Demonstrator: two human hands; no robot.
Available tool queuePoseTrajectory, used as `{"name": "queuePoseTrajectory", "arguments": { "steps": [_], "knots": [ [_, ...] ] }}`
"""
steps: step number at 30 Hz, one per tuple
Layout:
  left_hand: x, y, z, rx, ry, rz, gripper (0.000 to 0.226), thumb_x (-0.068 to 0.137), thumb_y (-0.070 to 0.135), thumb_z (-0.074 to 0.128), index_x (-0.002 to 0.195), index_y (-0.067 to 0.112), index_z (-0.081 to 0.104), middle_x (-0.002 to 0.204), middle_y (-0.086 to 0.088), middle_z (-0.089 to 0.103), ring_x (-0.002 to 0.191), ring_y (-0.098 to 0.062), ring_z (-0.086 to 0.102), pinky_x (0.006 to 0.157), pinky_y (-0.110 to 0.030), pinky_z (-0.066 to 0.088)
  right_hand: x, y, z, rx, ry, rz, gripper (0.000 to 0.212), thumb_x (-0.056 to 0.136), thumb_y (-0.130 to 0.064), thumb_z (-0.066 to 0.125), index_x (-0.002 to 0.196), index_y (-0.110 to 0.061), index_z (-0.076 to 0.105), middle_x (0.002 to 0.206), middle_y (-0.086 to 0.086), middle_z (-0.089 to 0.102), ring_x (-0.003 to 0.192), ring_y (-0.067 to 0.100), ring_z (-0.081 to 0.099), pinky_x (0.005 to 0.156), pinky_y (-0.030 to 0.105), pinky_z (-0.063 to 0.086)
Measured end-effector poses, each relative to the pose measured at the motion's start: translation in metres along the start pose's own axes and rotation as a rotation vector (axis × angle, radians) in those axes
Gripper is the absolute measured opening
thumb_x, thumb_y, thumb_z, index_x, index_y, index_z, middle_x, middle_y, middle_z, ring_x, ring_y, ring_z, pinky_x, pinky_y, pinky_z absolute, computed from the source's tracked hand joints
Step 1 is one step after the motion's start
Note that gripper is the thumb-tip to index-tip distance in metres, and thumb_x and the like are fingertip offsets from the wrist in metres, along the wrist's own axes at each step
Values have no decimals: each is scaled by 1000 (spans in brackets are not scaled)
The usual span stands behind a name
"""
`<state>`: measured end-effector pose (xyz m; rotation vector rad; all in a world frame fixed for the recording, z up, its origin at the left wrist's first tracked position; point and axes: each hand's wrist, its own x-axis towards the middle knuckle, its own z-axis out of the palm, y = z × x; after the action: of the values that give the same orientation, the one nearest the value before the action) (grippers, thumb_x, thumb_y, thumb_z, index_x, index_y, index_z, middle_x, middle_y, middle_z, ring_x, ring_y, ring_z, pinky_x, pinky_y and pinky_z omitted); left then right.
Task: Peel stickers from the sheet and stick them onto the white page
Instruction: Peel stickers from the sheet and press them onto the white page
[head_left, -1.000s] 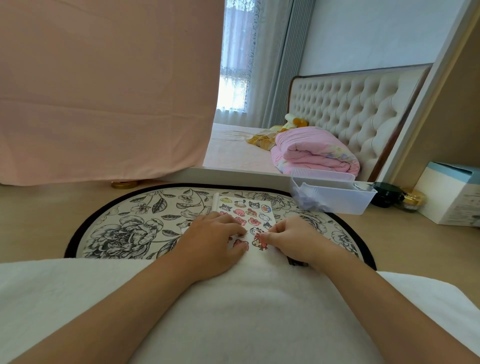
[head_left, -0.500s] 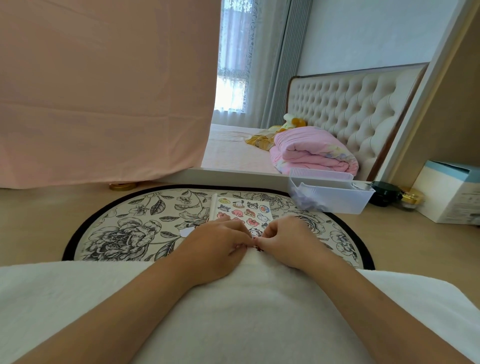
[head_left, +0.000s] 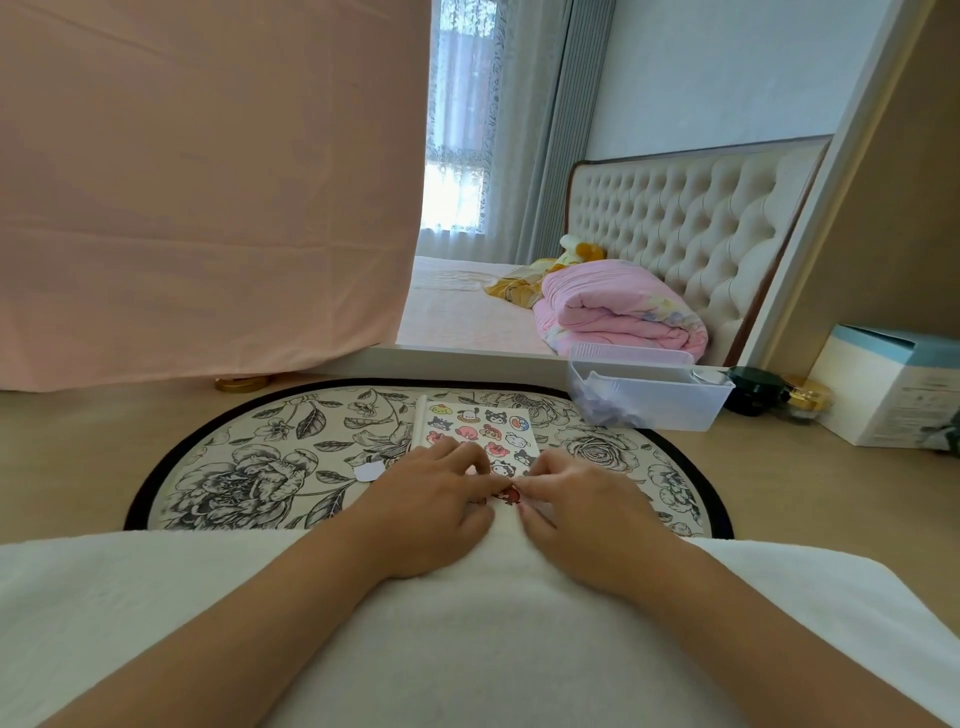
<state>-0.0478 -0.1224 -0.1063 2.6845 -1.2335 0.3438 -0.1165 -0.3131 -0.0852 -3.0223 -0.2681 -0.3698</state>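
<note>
A sticker sheet (head_left: 480, 423) with several cartoon stickers lies on a floral mat (head_left: 270, 457). A narrow white edge (head_left: 420, 421) runs along the sheet's left side; whether it is the white page I cannot tell. My left hand (head_left: 436, 499) lies with curled fingers on the sheet's near left part and holds it down. My right hand (head_left: 576, 499) is at the near right corner, thumb and forefinger pinched on a red sticker (head_left: 511, 494). The fingertips of both hands meet at that sticker. The near end of the sheet is hidden under the hands.
A small white scrap (head_left: 369, 472) lies on the mat left of my left hand. A clear plastic box (head_left: 649, 400) stands behind the mat on the right, with dark jars (head_left: 750, 389) and a white-blue carton (head_left: 893, 384) beyond. A white towel (head_left: 156, 597) covers the near foreground.
My hands closed in on each other until their fingertips met over the red sticker at the sheet's near edge. Over the last half second they have hardly moved.
</note>
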Motion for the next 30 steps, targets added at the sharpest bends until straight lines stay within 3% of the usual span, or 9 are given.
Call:
{"name": "queuePoseTrajectory", "arguments": {
  "steps": [4, 8, 13, 18, 22, 25, 30],
  "knots": [
    [1, 2, -1, 71, -53, -14, 68, 92, 54, 4, 153, 41, 29, 141, 13, 36, 126, -10, 30, 100, -29, 27, -2, 3, 0, -38, -16, -59, 37, 99, -45, 37, 122, -33, 64, 117, -14, 52, 91, 10, 51, 77, 26, 45],
    [1, 4, 0, 83, -44, -24, 80, 83, 55, -4, 153, 39, 31, 143, 12, 37, 127, -12, 32, 103, -31, 29, -5, 3, 1, -23, -6, -66, 37, 99, -43, 38, 122, -32, 65, 117, -13, 53, 96, 11, 55, 77, 28, 47],
    [2, 5, 1, 68, 37, -7, 75, 84, 51, 6, 140, 35, 55, 135, 14, 51, 120, -12, 46, 97, -31, 43, -8, 6, -1, -9, -21, -65, 38, 100, -46, 37, 118, -33, 68, 119, -17, 56, 100, 7, 54, 79, 26, 48],
    [-2, 5, -2, 25, 142, 33, 52, 86, 42, 32, 115, 34, 74, 113, 16, 70, 100, -12, 64, 75, -31, 57, -9, 4, -2, -25, -41, -57, 39, 100, -46, 35, 119, -30, 66, 121, -14, 55, 106, 11, 55, 85, 32, 52],
    [-7, 2, -2, -80, 192, 15, 37, 88, 46, 46, 107, 40, 77, 108, 23, 72, 88, -1, 68, 75, -19, 54, -4, 3, -4, -11, -100, -43, 40, 99, -44, 36, 133, -33, 51, 126, -7, 48, 112, 17, 52, 90, 36, 50],
    [-8, 4, -4, -107, 194, -2, 36, 87, 51, 46, 104, 44, 76, 101, 26, 68, 70, 3, 62, 63, -16, 47, 1, 3, -6, -18, -187, -56, 46, 99, -42, 35, 144, -37, 40, 130, -2, 41, 117, 20, 46, 94, 40, 47],
    [-8, 7, -6, -98, 164, -66, 45, 85, 58, 37, 108, 47, 74, 104, 28, 67, 77, 2, 64, 65, -21, 51, 1, 6, -6, -23, -200, -70, 47, 99, -42, 34, 145, -40, 39, 131, -1, 41, 117, 21, 46, 95, 40, 46]
  ]
}}
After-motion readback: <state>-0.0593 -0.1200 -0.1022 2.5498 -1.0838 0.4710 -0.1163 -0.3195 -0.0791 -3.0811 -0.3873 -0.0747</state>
